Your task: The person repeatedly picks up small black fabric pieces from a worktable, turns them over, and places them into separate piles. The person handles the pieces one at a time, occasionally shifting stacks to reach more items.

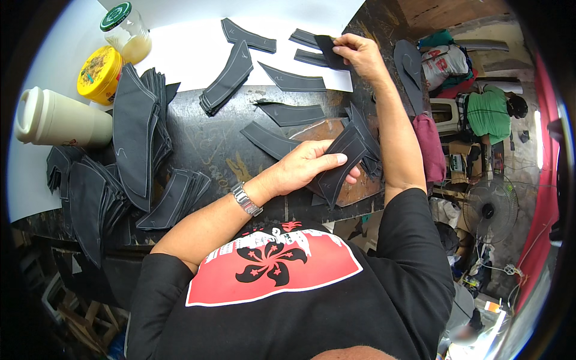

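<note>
My left hand (297, 170), with a metal watch on its wrist, is closed on several stacked curved black cut pieces (346, 150); pale lines mark the top one. The thumb lies over them. At the far right of the table, my right hand (362, 55) pinches a dark piece (329, 51) above a white sheet (186, 57). Beside it on the sheet lie two narrow black strips (311, 57). Left of these rest more curved pieces, among them a single one (291, 78) and a small stack (228, 78). A brown board (360, 193) shows under my left hand.
On the left stand piles of black cut pieces (135, 138), a cream lidded tumbler (66, 117), a yellow tub (99, 75) and a glass jar (131, 39). Right of the dark table (204, 144) are a fan (489, 210) and a person in a green shirt (489, 114).
</note>
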Demonstrator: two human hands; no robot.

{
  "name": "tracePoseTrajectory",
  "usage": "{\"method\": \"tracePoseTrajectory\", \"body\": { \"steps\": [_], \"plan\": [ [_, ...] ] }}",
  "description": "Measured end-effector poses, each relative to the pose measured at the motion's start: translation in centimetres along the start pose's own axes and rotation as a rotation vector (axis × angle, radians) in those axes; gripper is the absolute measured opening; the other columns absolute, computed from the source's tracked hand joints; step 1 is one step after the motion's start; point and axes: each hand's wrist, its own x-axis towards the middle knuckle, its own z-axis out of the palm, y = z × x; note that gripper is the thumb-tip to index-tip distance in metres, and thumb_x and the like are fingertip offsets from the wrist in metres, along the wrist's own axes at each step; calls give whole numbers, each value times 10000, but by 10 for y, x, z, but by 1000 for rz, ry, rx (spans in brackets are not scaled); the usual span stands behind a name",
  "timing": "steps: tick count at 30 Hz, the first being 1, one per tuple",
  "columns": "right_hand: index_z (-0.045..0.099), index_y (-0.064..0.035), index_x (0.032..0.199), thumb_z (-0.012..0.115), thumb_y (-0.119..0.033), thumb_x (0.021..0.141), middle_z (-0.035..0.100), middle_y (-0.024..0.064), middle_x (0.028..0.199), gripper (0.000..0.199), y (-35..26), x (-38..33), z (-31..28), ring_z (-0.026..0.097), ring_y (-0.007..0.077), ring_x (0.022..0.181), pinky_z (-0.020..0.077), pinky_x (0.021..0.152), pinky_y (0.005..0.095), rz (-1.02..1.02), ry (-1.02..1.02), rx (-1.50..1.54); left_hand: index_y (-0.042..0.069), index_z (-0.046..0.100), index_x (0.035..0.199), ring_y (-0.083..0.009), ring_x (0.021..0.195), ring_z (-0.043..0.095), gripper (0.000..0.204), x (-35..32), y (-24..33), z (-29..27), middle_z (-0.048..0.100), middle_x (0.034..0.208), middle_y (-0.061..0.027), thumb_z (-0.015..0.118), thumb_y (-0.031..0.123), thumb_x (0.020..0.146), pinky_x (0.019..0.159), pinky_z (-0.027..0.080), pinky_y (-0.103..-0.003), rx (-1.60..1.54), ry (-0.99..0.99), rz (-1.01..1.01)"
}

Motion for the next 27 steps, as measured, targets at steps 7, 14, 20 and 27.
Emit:
{"method": "tracePoseTrajectory", "body": {
  "steps": [7,14,20,27],
  "plan": [
    [736,-33,1066,698,-112,869,736,83,888,216,-1,-8,-7,679,166,812,534,781,304,-53,-103,-258,-22,571,1237,-221,1058,687,311,0,-1,1,689,1149,-153,521,214,1040,927,552,-331,41,10,-11],
    [736,-67,1078,679,-143,893,736,130,945,208,-6,-11,24,696,221,831,535,802,338,-72,-50,-414,-19,570,1240,-212,1051,687,314,1,-1,-1,690,1144,-143,526,218,1039,926,551,-327,39,10,-18],
    [740,-105,1082,682,-199,875,727,139,1006,234,-10,-10,32,695,308,937,525,867,405,-132,-18,-461,-15,574,1238,-205,1045,685,312,1,-2,-1,692,1134,-133,529,221,1039,925,549,-325,42,12,-11],
    [727,-86,1111,695,-218,866,664,130,1028,280,-9,-12,31,655,320,977,507,871,417,-166,-65,-483,-17,574,1236,-217,1052,686,306,1,-2,-1,692,1131,-140,530,212,1038,924,550,-330,38,18,-13]
  ]
}}
